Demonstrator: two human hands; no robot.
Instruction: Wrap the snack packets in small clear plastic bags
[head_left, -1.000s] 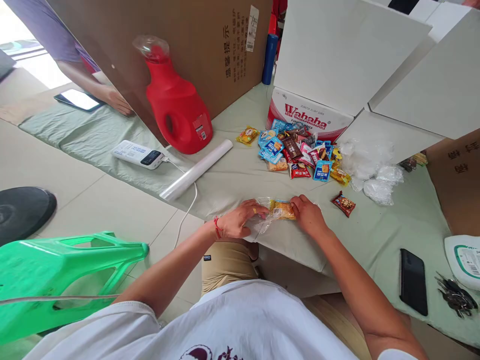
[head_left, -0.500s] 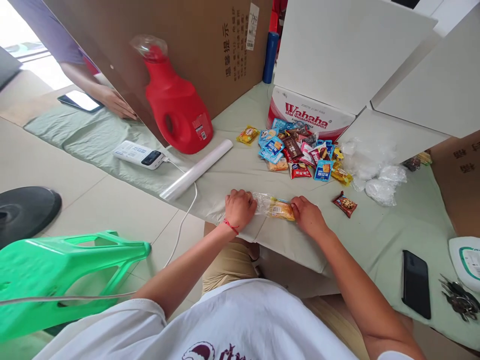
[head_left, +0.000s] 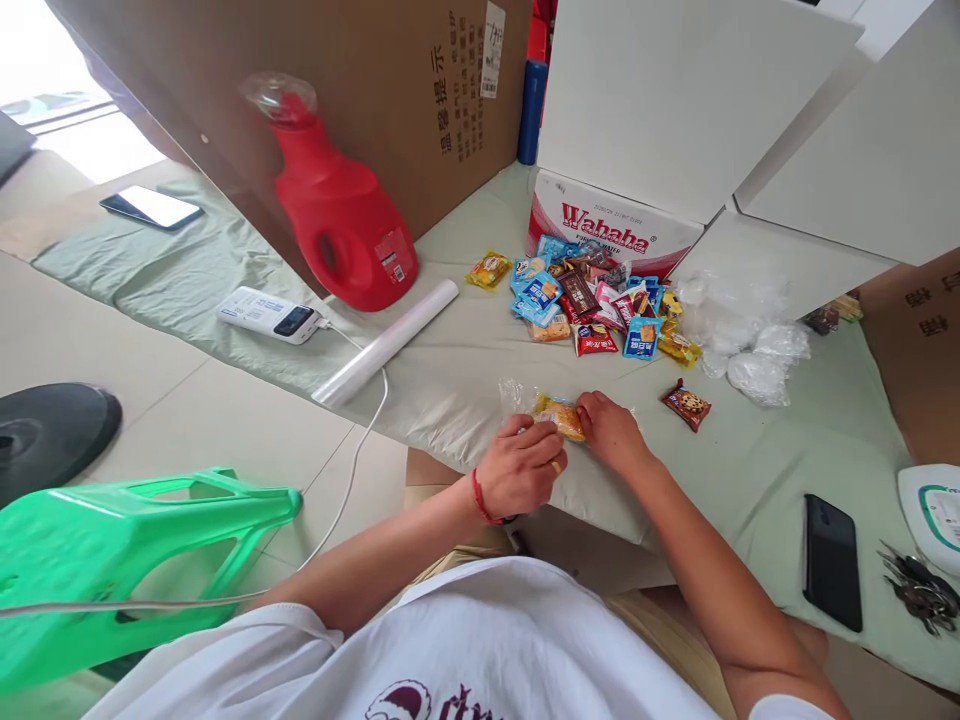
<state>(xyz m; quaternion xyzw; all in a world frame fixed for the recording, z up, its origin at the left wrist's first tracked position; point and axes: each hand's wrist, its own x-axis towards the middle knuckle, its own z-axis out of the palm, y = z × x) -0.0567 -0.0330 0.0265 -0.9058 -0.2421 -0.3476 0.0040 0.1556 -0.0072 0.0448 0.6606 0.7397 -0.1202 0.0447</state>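
Observation:
A yellow snack packet (head_left: 561,416) lies at the front edge of the table, in a piece of clear plastic film (head_left: 513,396) that sticks out to its left. My left hand (head_left: 523,465) is closed at the packet's near left side and pinches the film; its fingertips are partly hidden. At the right end, my right hand (head_left: 609,430) grips the packet with curled fingers. Just right of that hand, apart from it, rests a brown cookie packet (head_left: 686,406). Behind both hands is a heap of small snack packets (head_left: 589,300).
A roll of clear film (head_left: 386,340) lies left, beside a red jug (head_left: 345,215) and a power bank (head_left: 268,315) with a white cable. Crumpled plastic (head_left: 757,340), a black phone (head_left: 832,562) and keys (head_left: 921,590) are right. A green stool (head_left: 135,560) stands left.
My left hand has moved right and nearer to me, from the film's left end to the packet. My right hand stays at the packet. The other person's hand at far left has left view.

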